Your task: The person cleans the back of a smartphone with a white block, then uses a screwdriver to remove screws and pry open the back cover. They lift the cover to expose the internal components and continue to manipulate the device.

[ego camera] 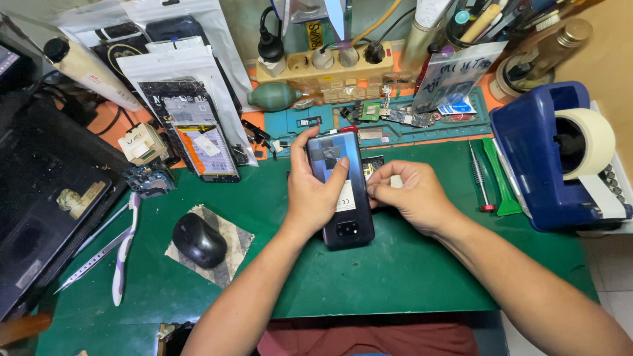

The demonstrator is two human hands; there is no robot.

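The left hand (pixel 310 194) has a closed grip around a dark phone (pixel 339 191) above the green counter (pixel 395 277); the right hand (pixel 409 194) pinches its edge. A white sticker (pixel 345 196) sits on its back; clear packages (pixel 188 86) lie far left.

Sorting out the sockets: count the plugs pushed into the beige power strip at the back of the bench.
3. A black plug at the strip's left end, a grey plug mid-strip, and a dark plug toward its right. Clutter may hide others.

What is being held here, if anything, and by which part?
A dark smartphone, back side up. The left hand grips its left edge, thumb across the back; the right hand pinches its right edge with the fingertips.
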